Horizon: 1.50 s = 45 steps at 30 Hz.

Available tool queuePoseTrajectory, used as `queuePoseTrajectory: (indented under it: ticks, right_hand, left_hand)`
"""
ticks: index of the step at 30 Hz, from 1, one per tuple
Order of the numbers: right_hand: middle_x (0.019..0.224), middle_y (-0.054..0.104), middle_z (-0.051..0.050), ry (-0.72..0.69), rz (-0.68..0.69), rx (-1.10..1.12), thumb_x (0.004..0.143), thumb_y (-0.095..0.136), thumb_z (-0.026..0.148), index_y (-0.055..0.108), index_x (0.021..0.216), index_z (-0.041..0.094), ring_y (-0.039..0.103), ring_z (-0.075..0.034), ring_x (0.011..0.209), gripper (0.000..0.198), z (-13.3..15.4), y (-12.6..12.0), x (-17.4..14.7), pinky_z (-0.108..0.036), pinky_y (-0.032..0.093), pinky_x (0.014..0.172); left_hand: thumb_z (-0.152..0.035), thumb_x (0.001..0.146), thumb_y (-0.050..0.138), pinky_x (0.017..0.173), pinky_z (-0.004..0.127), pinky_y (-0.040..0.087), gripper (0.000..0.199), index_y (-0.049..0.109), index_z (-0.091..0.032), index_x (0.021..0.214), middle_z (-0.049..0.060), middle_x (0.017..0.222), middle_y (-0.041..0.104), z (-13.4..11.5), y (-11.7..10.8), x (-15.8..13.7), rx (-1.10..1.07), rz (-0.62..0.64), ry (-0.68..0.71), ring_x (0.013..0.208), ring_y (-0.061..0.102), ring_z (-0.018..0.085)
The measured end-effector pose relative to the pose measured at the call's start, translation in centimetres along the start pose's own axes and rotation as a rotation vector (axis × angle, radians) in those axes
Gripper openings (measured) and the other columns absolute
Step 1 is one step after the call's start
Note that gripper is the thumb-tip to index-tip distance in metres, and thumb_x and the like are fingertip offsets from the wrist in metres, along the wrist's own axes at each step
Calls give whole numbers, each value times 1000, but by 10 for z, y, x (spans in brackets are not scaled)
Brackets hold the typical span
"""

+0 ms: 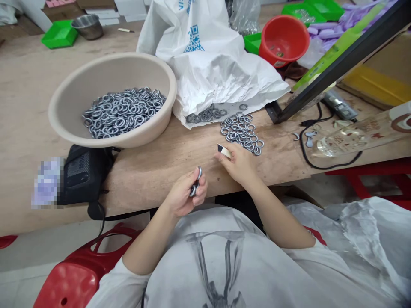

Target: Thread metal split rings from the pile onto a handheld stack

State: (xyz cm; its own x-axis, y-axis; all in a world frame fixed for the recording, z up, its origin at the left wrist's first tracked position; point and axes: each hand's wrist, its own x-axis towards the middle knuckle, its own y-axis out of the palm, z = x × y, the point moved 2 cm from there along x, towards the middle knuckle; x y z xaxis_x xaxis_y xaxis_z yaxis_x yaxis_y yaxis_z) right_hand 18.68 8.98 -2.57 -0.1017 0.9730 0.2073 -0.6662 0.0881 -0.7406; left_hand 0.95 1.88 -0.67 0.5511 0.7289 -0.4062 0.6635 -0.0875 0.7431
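My left hand [186,191] is closed round a few grey rings [193,188], held just above the table's front edge. In my right hand [240,164] is a small blade with a pale handle [225,151], its dark slanted tip pointing left. Right behind that hand lies a loose pile of grey rings [239,129] on the wood. More rings [205,114] spill from the mouth of a white sack [221,77]. To the left stands a large beige basin [61,124], partly filled with similar rings [125,113].
A black bag-like object [85,175] sits at the front left. On the right are a dark metal bar [340,60], a cable [303,149] and a clear bottle [362,132]. A red bucket [284,38] stands at the back. A red stool [70,278] is below left.
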Motion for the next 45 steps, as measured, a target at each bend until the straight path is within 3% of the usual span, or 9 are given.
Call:
queuePoseTrajectory:
  ticks: [4, 7, 14, 18, 23, 28, 33, 40, 45]
  right_hand:
    - [97, 64, -8, 0, 59, -210, 82, 74, 44, 74, 102, 23, 59, -22, 77, 29, -7, 3, -2, -31, 35, 63]
    - [91, 65, -7, 52, 36, -106, 78, 78, 40, 74, 91, 21, 58, -21, 77, 23, -10, 3, 1, -31, 38, 64]
    - [59, 56, 4, 234, 290, 942, 77, 69, 63, 59, 75, 19, 43, -8, 46, 45, 29, 11, -7, -23, 34, 45]
    - [51, 51, 8, 317, 302, 1140, 77, 69, 64, 53, 76, 22, 45, -8, 39, 45, 54, 29, -22, -21, 35, 37]
    - [58, 54, 8, 295, 215, 1118, 79, 68, 62, 52, 79, 23, 46, -8, 41, 43, 56, 33, -25, -21, 41, 40]
    - [77, 62, 1, 84, 175, 872, 74, 76, 45, 62, 87, 22, 57, -13, 64, 31, 53, 19, -23, -27, 50, 62]
    - [80, 62, -1, -6, 52, 746, 81, 68, 40, 64, 85, 23, 58, -16, 73, 18, 54, 16, -27, -31, 49, 71]
    - [78, 65, -1, 3, 118, 876, 82, 60, 69, 65, 85, 22, 60, -17, 75, 47, 44, 14, -17, -31, 48, 72]
    - [58, 48, 1, -212, 191, 572, 94, 42, 66, 56, 64, 20, 46, -13, 57, 56, 45, -7, -21, -29, 35, 58]
  left_hand:
    - [-31, 84, 71, 34, 13, 32, 26, 60, -20, 105, -7, 62, 50, -12, -8, 3, -23, -106, 111, 41, 42, 5]
    - [-30, 80, 73, 34, 13, 35, 26, 60, -20, 100, -5, 66, 52, -17, -10, 5, -50, -177, 118, 44, 47, 6]
    - [-54, 73, 77, 31, 11, 20, 45, 56, -15, 80, -3, 65, 54, -6, -7, 16, 49, -244, 155, 41, 43, 2]
    - [-56, 69, 79, 31, 12, 18, 49, 54, -15, 76, -3, 63, 56, 4, -2, 21, 177, -219, 209, 39, 44, 3]
    - [-55, 67, 82, 31, 14, 17, 50, 52, -16, 75, -4, 61, 55, 3, -2, 17, 181, -241, 201, 37, 42, 3]
    - [-51, 65, 83, 33, 13, 18, 47, 53, -16, 73, -7, 54, 50, -1, -4, 15, 189, -326, 305, 37, 41, 3]
    - [-50, 67, 82, 31, 14, 19, 45, 54, -15, 71, -5, 53, 51, 0, 2, 13, 171, -241, 232, 35, 39, 3]
    - [-39, 73, 77, 32, 14, 25, 32, 54, -17, 78, -5, 53, 56, -7, 4, 10, 163, -242, 244, 33, 41, 4]
    - [-41, 78, 68, 31, 16, 27, 29, 51, -18, 72, -6, 46, 52, -11, 2, 11, 251, -245, 291, 31, 40, 6]
